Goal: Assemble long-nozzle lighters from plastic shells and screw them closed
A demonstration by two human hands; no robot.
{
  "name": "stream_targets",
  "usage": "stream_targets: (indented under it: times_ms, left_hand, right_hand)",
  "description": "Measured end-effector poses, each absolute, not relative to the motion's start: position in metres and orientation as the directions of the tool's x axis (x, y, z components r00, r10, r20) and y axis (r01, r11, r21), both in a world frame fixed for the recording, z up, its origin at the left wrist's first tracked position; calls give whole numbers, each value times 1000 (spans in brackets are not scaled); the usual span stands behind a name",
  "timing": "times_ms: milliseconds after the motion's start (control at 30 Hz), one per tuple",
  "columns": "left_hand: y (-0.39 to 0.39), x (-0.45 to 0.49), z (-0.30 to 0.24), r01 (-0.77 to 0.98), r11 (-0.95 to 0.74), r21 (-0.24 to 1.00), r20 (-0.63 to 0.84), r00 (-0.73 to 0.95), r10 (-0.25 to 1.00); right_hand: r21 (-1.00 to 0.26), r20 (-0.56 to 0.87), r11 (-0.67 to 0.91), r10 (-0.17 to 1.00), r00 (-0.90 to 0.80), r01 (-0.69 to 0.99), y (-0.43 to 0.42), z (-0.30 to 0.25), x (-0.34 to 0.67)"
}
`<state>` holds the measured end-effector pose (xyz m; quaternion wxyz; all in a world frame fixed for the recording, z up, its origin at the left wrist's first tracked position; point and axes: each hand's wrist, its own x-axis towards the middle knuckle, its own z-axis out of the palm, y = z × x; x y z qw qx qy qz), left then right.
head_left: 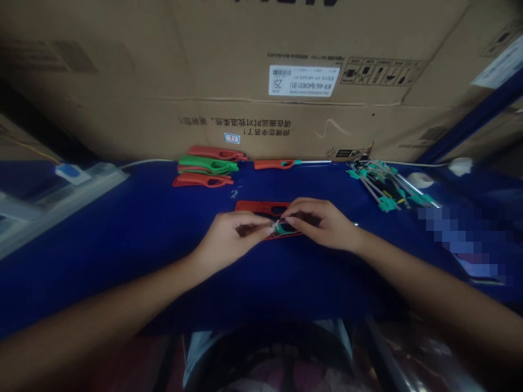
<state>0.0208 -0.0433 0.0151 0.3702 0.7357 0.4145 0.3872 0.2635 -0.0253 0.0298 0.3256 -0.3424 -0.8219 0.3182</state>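
**Two hands pinch a small piece just above a red plastic casing.**

The left hand and the right hand are both closed in a fine pinch, and their fingertips meet on a small pale piece, too small to identify exactly. Directly under the grip lie a green part and the red plastic casing. Farther ahead on the blue bench are more red and green casings, tiny metal bits and a red-handled lighter; ahead to the right are metal rods with green tabs. If the pinch loosens, the small piece could fall and hide on the dark cloth.
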Motion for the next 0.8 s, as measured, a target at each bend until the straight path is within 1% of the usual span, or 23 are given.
stream_targets:
  times_ms: [67,133,200,267,367,533,800]
  left_hand:
    - [-43,16,19,399,-428,811,281,377,883]
    - [-42,11,24,474,-490,731,299,423,855]
    - [-41,6,29,537,-575,618,307,508,805]
    - [-40,3,32,576,-624,528,293,566,771]
    - [-39,1,34,602,-648,466,255,611,750]
    - [-39,1,32,655,-596,465,201,578,791]
    - [-35,-3,33,623,-545,561,155,567,809]
  right_hand:
    - [-659,336,635,728,-598,403,-22,34,272]
    - [-574,300,679,694,-655,457,-19,37,281]
    - [-502,246,700,679,-692,508,-17,40,287]
    - [-457,205,704,678,-706,543,-16,42,292]
    - [-420,167,704,680,-714,573,-18,48,295]
    - [-394,84,679,698,-711,620,-19,56,299]
    - [-498,27,631,697,-717,595,-17,57,302]
